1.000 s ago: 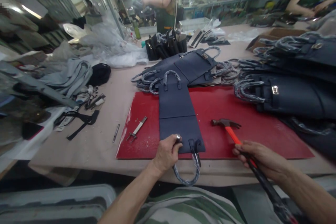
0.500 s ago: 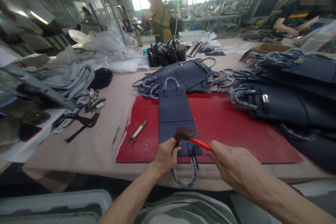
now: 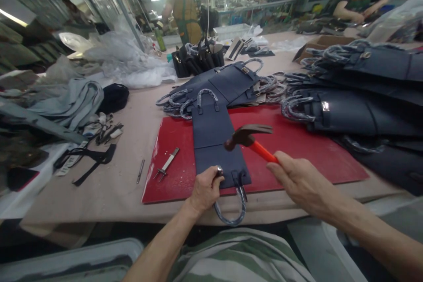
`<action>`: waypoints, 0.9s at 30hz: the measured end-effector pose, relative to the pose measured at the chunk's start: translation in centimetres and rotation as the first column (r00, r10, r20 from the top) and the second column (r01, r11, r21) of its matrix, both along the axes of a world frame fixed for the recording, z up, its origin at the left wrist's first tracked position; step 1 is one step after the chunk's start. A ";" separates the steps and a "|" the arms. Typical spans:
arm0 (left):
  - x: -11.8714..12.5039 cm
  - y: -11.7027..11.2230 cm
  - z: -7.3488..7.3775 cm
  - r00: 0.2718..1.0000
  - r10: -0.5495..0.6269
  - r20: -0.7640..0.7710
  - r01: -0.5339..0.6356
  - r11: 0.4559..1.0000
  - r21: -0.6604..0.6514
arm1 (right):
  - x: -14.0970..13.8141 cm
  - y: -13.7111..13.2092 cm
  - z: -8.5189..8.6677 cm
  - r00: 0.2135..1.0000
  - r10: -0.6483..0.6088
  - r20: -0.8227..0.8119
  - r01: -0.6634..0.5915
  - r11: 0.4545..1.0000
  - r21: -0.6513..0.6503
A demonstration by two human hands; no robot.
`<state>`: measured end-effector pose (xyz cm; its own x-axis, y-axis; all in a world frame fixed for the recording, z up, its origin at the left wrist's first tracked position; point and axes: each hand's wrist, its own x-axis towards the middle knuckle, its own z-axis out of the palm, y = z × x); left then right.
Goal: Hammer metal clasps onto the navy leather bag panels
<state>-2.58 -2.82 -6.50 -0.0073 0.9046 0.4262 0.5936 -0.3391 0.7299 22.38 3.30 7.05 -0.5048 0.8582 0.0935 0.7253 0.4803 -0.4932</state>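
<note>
My right hand (image 3: 295,175) grips the red handle of a claw hammer (image 3: 253,134), its dark head raised above a navy bag panel (image 3: 213,134). Closed around a short metal punch (image 3: 219,170), my left hand (image 3: 205,188) rests at the panel's near left corner; only the punch's round top shows, and its lower end is hidden. The panel lies lengthwise on a red board (image 3: 271,141). A plastic-wrapped handle (image 3: 231,220) loops off its near end, over the table edge, and another wrapped handle (image 3: 207,93) is at its far end.
A pronged metal tool (image 3: 168,164) lies on the board's left, and a slim metal rod (image 3: 140,172) beside it. Navy bag panels are piled behind (image 3: 228,81) and at right (image 3: 350,112). Black straps (image 3: 95,158) and plastic wrap (image 3: 122,64) occupy the left. Other people work beyond.
The hammer has lifted from just over my left hand to higher above the panel, its head now clearly apart from the punch. My left hand keeps its place on the panel; the whole view has shifted slightly.
</note>
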 end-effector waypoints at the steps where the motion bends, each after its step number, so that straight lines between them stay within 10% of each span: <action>1: -0.1 0.0 0.0 1.000 -0.004 0.016 0.004 1.000 -0.007 | 0.4 0.8 -0.9 0.998 -0.062 -0.022 0.060 0.994 -0.091; 5: -0.3 -0.2 0.3 0.997 -0.014 0.072 0.017 0.999 -0.047 | 1.9 3.6 -5.3 0.976 -0.206 0.067 0.216 0.945 -0.247; 9: -0.3 -0.6 1.1 0.994 -0.012 0.111 0.022 0.996 -0.091 | 2.0 4.1 -8.0 0.915 -0.285 0.287 0.268 0.959 0.098; 13: -0.3 -0.9 1.8 0.994 -0.010 0.112 0.017 0.998 -0.065 | -0.5 2.6 -8.8 0.994 -0.093 0.048 0.073 0.945 0.320; 18: -0.5 -0.9 1.8 0.998 0.000 0.062 0.000 1.000 -0.002 | -4.9 0.4 -10.7 0.966 0.210 -0.154 -0.178 0.964 0.197; 27: -0.7 -1.5 1.1 0.994 0.007 -0.105 0.012 0.983 0.182 | -5.5 0.1 -11.5 0.970 0.215 -0.109 -0.204 0.974 0.101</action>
<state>-3.33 -4.37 -5.42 0.0482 0.8119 0.5818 0.6622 -0.4620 0.5899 16.85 3.43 -4.46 -0.6534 0.7199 0.2343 0.5426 0.6611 -0.5182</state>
